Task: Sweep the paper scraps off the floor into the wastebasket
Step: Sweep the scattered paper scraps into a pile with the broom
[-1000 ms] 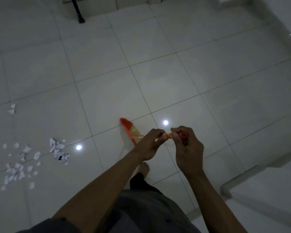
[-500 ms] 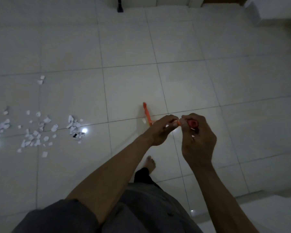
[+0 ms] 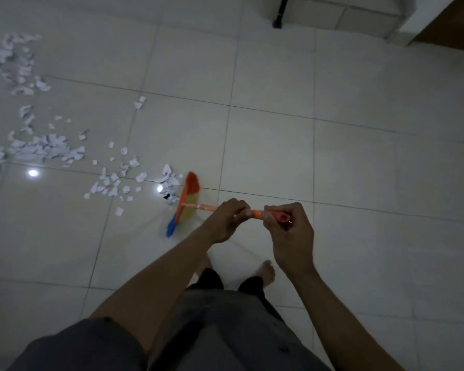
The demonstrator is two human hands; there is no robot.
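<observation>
Gripped in both fists is the broom handle — left hand lower, right hand at the red end. Its bristles are set beside the paper scraps — arms extended forward over the floor.

White paper scraps scattered beside orange broom.

**A Room in a Home**

This looks like a room in a house. The floor is made of big, pale, shiny tiles. A thin black leg of some furniture stands at the far side. The person stands here on a bare foot. The brown part in the corner may be a door.
</observation>
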